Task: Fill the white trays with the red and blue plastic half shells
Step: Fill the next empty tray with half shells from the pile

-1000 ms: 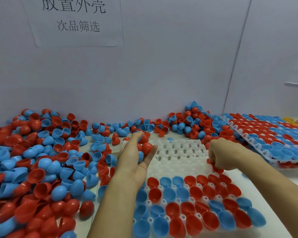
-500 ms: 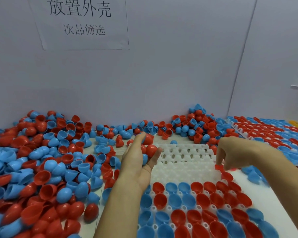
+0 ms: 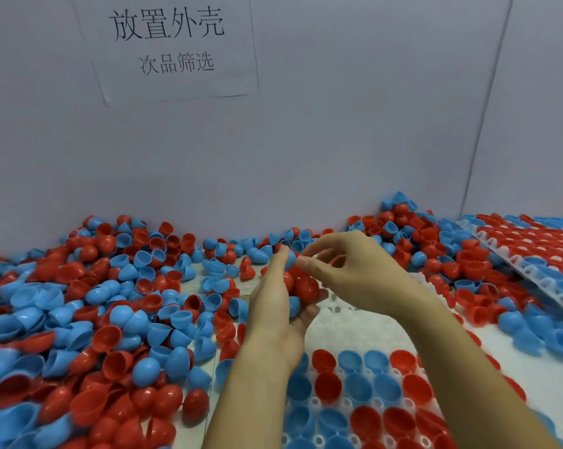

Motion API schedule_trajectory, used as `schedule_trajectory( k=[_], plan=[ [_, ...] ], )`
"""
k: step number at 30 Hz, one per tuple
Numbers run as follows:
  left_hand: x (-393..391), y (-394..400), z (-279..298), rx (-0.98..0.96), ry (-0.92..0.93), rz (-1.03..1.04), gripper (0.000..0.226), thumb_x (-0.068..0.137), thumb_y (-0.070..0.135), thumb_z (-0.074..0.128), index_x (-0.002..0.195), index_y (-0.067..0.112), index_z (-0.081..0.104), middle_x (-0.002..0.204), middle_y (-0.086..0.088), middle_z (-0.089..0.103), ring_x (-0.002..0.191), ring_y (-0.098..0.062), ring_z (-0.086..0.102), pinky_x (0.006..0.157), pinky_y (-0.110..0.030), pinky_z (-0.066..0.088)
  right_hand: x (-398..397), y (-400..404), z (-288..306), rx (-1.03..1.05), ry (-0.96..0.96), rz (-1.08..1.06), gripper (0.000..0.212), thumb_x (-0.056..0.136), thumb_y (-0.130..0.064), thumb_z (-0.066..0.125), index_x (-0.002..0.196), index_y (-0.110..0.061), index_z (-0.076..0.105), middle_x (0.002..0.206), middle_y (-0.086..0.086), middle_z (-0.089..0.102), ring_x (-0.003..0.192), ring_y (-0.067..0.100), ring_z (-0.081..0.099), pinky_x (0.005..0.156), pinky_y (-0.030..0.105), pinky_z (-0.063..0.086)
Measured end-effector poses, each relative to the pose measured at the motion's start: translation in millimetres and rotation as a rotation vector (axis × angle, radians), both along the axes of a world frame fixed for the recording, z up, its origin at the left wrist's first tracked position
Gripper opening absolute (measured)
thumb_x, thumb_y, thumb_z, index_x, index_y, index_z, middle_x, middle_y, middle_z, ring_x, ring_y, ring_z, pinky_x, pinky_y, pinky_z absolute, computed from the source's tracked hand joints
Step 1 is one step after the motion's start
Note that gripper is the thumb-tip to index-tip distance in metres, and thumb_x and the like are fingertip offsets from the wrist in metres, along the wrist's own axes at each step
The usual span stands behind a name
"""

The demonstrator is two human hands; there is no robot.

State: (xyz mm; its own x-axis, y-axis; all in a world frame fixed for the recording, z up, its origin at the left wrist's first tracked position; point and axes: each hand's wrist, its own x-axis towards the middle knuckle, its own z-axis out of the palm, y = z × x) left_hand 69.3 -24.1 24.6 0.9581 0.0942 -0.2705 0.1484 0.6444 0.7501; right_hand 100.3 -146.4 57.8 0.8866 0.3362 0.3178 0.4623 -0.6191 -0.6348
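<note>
Reaching into the left hand [image 3: 275, 306], cupped round a few shells [image 3: 304, 286], right hand [image 3: 348, 270] pinches 1; seat it hollow-up in white tray [image 3: 348, 328], far empty row.

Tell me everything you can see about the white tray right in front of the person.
The white tray looks like moulded plastic, a grid of round pockets with small holes between them. It lies flat, in front of the person. Its near rows hold red and blue half shells, open side up; the far rows are bare. Both forearms cross above it, and loose shells crowd its edges.
</note>
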Motion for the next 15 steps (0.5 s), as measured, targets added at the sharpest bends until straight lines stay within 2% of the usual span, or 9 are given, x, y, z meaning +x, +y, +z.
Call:
schedule_trajectory(
  k=[3,7,9,12,15],
  plan=[
    [-1,-5,-1,0.007,0.004,0.007,0.04,0.091,0.047,0.069,0.115,0.015,0.071,0.1,-0.011,0.075,0.063,-0.014,0.073,0.043,-0.02,0.049,1,-1,-10,0.127,-0.014,-0.03,0.007,0.091,-0.041,0.066,0.094,-0.036,0.07,0.085,-0.015,0.071,0.08,-0.004,0.067,0.068,0.014,0.056],
    [-5,-8,3,-0.124,-0.011,0.017,0.04,0.092,0.042,0.067,0.114,0.009,0.068,0.083,-0.011,0.075,0.061,-0.016,0.072,0.042,-0.022,0.051,-3,-7,-18,0.276,-0.002,-0.042,0.004,0.092,-0.034,0.068,0.094,-0.032,0.071,0.086,-0.016,0.071,0.084,-0.008,0.064,0.066,0.007,0.051],
    [-6,-8,4,-0.205,-0.016,0.044,0.04,0.093,0.039,0.066,0.116,0.007,0.065,0.082,-0.014,0.074,0.062,-0.019,0.073,0.044,-0.024,0.053,-5,-10,-20,0.347,-0.013,-0.062,0.001,0.091,-0.031,0.069,0.092,-0.031,0.07,0.085,-0.014,0.071,0.084,-0.008,0.064,0.066,0.004,0.049],
    [-6,-7,3,-0.271,0.004,0.089,0.047,0.09,0.04,0.071,0.122,0.007,0.065,0.102,-0.019,0.073,0.076,-0.025,0.073,0.05,-0.029,0.057,-5,-11,-19,0.517,0.027,-0.051,0.011,0.09,-0.03,0.07,0.099,-0.034,0.065,0.083,-0.01,0.073,0.081,0.001,0.069,0.064,0.013,0.056],
    [-4,-6,2,-0.275,0.014,0.116,0.05,0.087,0.041,0.075,0.123,0.009,0.065,0.111,-0.019,0.068,0.08,-0.022,0.068,0.051,-0.031,0.059,-5,-9,-19,0.629,0.039,-0.051,0.018,0.093,-0.026,0.067,0.107,-0.036,0.064,0.083,-0.003,0.073,0.078,0.009,0.07,0.065,0.024,0.059]
  ],
)
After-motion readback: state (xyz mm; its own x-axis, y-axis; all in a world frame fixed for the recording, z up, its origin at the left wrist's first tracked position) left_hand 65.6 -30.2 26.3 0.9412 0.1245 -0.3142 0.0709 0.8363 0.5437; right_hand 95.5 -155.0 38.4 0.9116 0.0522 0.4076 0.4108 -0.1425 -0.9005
